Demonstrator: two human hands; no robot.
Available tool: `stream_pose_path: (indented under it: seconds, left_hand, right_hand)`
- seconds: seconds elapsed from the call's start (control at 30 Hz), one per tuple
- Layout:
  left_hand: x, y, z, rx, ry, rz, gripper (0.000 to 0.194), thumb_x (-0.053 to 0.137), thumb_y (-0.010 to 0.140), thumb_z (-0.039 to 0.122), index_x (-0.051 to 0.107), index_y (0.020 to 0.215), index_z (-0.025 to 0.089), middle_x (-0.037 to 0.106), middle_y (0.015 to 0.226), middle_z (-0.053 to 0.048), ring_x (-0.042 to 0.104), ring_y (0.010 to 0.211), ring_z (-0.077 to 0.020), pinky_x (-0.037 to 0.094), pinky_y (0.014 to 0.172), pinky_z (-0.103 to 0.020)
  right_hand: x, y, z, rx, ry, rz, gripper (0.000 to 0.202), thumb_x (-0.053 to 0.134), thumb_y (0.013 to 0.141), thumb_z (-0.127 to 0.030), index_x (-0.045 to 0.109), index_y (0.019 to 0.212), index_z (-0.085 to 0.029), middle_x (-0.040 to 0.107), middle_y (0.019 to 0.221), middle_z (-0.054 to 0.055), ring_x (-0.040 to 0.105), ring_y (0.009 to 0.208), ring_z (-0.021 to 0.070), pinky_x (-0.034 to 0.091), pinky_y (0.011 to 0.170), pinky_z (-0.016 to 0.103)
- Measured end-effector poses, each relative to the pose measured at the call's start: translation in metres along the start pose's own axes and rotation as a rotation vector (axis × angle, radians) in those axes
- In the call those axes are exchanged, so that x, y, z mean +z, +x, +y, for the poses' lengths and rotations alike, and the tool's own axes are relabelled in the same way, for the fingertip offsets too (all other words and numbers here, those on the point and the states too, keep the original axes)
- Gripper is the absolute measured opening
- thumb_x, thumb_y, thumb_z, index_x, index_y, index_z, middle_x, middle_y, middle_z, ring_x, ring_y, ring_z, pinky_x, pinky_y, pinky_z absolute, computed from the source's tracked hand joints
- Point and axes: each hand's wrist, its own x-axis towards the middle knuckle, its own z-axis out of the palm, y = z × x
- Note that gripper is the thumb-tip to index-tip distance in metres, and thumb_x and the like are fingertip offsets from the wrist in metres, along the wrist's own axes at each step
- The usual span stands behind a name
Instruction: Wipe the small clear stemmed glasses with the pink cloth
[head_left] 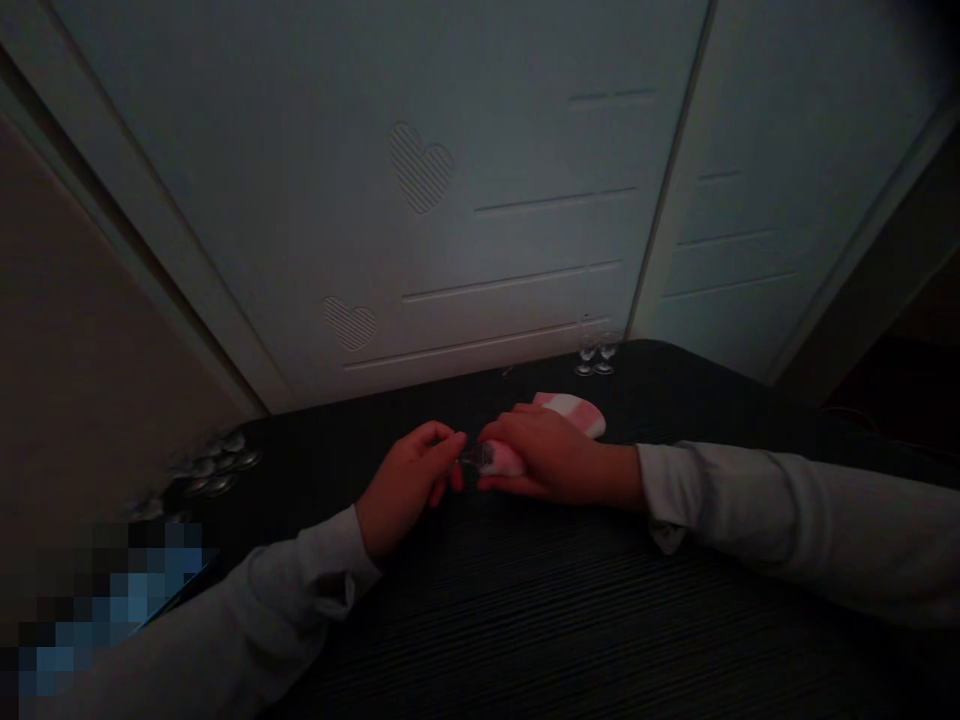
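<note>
Over the dark table, my left hand (416, 475) is closed, its fingers pinching a small stemmed glass (475, 456) at the stem or foot. My right hand (551, 455) wraps round a pink and white cloth (574, 412), and part of the cloth is bunched against the bowl of the glass. Most of the bowl is hidden by the cloth and my fingers. The loose end of the cloth spreads out behind my right hand. The glass lies tilted sideways between both hands.
Small stemmed glasses (596, 353) stand at the table's back edge near the white panelled door (510, 240). Several more glasses (217, 462) cluster at the far left beside the wall. A pixelated bluish patch (127, 600) lies at the lower left. The dark table (525, 620) has a grooved surface.
</note>
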Motion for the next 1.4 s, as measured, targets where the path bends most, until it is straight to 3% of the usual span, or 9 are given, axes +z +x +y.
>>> stream_pose_path:
  seconds: [0.17, 0.3, 0.4, 0.6, 1.0, 1.4]
  left_hand:
    - [0.002, -0.003, 0.000, 0.073, -0.061, 0.064, 0.030, 0.038, 0.082, 0.046, 0.047, 0.083, 0.017, 0.054, 0.059, 0.003, 0.046, 0.046, -0.0084, 0.037, 0.046, -0.022]
    - [0.005, -0.009, -0.001, 0.162, -0.024, 0.101, 0.030, 0.054, 0.075, 0.035, 0.047, 0.101, 0.020, 0.055, 0.082, 0.000, 0.052, 0.062, -0.0104, 0.041, 0.052, -0.022]
    - [0.006, -0.013, -0.003, 0.191, 0.082, 0.071, 0.028, 0.060, 0.072, 0.030, 0.051, 0.096, 0.021, 0.057, 0.087, -0.001, 0.054, 0.068, -0.0119, 0.043, 0.059, -0.024]
    - [0.007, -0.015, 0.001, 0.184, 0.225, 0.017, 0.021, 0.061, 0.071, 0.036, 0.054, 0.082, 0.020, 0.057, 0.074, 0.002, 0.054, 0.065, -0.0131, 0.043, 0.062, -0.027]
    - [0.006, -0.015, 0.001, 0.186, 0.296, -0.024, 0.021, 0.061, 0.070, 0.040, 0.057, 0.079, 0.021, 0.057, 0.070, 0.003, 0.052, 0.063, -0.0135, 0.041, 0.059, -0.025]
    - [0.008, -0.016, 0.003, 0.176, 0.285, -0.054, 0.020, 0.058, 0.072, 0.039, 0.058, 0.078, 0.020, 0.058, 0.071, 0.003, 0.052, 0.064, -0.0134, 0.040, 0.059, -0.025]
  right_hand:
    - [-0.002, 0.000, -0.003, 0.203, 0.117, -0.029, 0.041, 0.049, 0.080, -0.045, 0.051, 0.104, -0.012, 0.062, 0.088, 0.012, 0.056, 0.076, 0.0219, 0.039, 0.064, 0.031]
    - [-0.002, -0.001, -0.002, 0.313, 0.160, -0.047, 0.040, 0.042, 0.084, -0.044, 0.047, 0.104, -0.010, 0.062, 0.081, 0.013, 0.056, 0.069, 0.0214, 0.039, 0.059, 0.031]
    - [-0.001, -0.002, 0.001, 0.281, 0.223, -0.028, 0.037, 0.032, 0.088, -0.043, 0.047, 0.100, -0.012, 0.061, 0.081, 0.011, 0.055, 0.067, 0.0193, 0.040, 0.060, 0.031]
    - [0.003, -0.004, 0.008, 0.174, 0.316, 0.047, 0.049, 0.011, 0.091, -0.043, 0.049, 0.096, -0.013, 0.059, 0.091, 0.011, 0.056, 0.076, 0.0180, 0.042, 0.068, 0.032]
    - [-0.006, -0.003, 0.002, 0.251, 0.278, -0.026, 0.034, 0.042, 0.084, -0.042, 0.048, 0.100, -0.013, 0.062, 0.080, 0.008, 0.055, 0.065, 0.0167, 0.040, 0.059, 0.028]
    - [-0.001, -0.002, 0.005, 0.244, 0.399, 0.044, 0.046, 0.011, 0.092, -0.034, 0.052, 0.086, -0.014, 0.057, 0.073, 0.005, 0.052, 0.064, 0.0148, 0.041, 0.061, 0.029]
